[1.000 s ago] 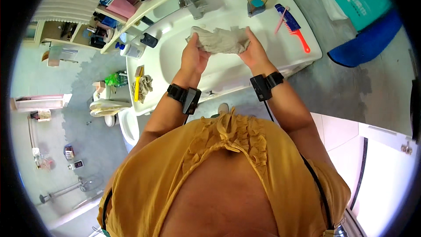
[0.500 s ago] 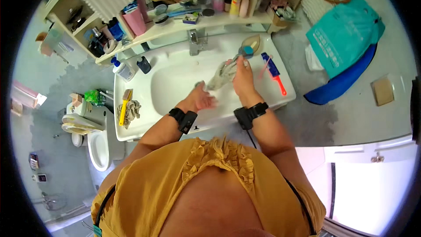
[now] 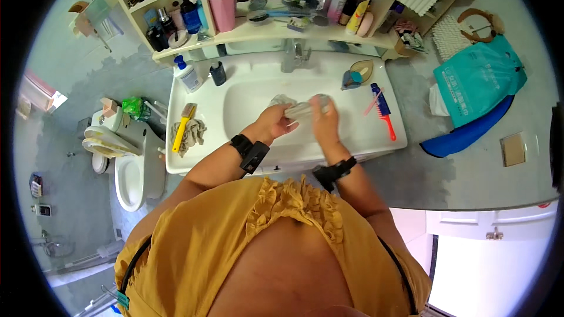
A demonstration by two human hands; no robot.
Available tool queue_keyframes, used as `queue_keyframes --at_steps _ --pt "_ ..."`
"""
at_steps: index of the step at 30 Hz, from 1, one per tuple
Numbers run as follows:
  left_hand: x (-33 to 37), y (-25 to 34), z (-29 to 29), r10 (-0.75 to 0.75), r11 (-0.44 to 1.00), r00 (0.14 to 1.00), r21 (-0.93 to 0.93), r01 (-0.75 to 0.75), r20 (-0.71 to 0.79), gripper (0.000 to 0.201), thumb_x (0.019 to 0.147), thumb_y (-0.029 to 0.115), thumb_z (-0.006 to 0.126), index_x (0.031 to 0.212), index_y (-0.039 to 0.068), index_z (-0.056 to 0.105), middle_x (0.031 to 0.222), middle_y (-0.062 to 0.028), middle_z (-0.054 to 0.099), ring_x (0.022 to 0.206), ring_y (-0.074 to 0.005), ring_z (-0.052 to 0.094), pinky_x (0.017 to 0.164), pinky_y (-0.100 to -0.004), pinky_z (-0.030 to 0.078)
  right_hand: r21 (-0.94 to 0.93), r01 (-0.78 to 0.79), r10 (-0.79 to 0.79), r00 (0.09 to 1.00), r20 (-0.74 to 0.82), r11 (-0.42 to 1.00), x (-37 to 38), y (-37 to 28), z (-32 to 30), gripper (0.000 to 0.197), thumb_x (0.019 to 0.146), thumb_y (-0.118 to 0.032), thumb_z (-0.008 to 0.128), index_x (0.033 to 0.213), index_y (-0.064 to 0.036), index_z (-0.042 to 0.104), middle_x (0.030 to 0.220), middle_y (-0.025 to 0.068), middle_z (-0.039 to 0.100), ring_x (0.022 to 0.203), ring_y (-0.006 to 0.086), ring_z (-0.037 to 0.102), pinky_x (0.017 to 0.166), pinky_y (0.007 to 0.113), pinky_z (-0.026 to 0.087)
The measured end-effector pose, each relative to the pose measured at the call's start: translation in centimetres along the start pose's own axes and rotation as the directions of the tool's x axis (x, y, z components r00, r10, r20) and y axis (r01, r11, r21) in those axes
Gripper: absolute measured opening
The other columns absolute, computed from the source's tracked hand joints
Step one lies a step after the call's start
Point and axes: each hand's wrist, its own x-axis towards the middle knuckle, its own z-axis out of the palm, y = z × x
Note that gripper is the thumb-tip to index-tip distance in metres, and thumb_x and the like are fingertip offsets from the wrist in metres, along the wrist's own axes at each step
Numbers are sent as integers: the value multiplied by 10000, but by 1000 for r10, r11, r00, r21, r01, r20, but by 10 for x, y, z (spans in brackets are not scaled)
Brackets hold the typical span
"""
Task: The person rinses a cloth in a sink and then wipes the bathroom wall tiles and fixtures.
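Note:
A wet-looking grey cloth (image 3: pixel 301 110) is stretched between my hands above the white sink basin (image 3: pixel 238 111). My left hand (image 3: pixel 275 123) is closed on its left end, and some cloth bunches up behind the fingers. Its other end is gripped by my right hand (image 3: pixel 325 122), slightly smeared by motion. Behind the hands stands the tap (image 3: pixel 288 56). To their right, a leaf-shaped soap dish (image 3: pixel 361 71) rests on the sink's back corner with a small blue piece beside it.
On the sink's left lie a yellow-handled brush (image 3: pixel 183 129) and a crumpled cloth (image 3: pixel 194 136), near a pump bottle (image 3: pixel 188 75) and a dark container (image 3: pixel 218 73). A red-handled comb (image 3: pixel 385 114) lies on the right rim. Beyond hangs a teal bag (image 3: pixel 479 85).
My right hand has brought the cloth from beside the soap dish down over the basin. My left hand, open and apart before, now grips the cloth too. The whole view has shifted slightly.

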Motion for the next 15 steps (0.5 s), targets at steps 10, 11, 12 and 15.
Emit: queue_keyframes --at_steps 10,11,12,15 --pt "-23 -9 1 -269 954 872 236 184 409 504 992 556 449 1233 128 561 1118 -56 655 981 -189 645 848 -386 549 793 -379 388 900 197 477 18 23 5 480 940 -257 645 1336 -25 503 1121 103 589 997 214 601 863 345 515" --pt "-13 -11 -7 -271 954 871 235 186 410 504 992 556 449 1233 128 561 1118 -56 655 981 -189 645 848 -386 549 792 -379 390 900 195 478 23 23 3 480 940 -257 645 1336 -25 503 1121 103 589 997 214 601 863 345 515" --pt "-9 -12 -12 -293 955 861 179 238 415 500 992 550 457 1224 120 567 1104 -58 659 973 -196 648 850 -394 547 733 -287 336 938 84 617 31 23 -1 459 933 -205 643 1334 -30 506 1149 103 574 1012 210 590 874 335 503" --pt "-20 -14 -1 -386 923 863 140 359 325 467 997 516 472 1202 110 577 1085 -65 661 958 -207 653 858 -406 546 553 -100 193 975 -113 828 33 18 5 424 938 -109 589 1340 -11 496 1184 113 562 1053 215 564 919 334 467"
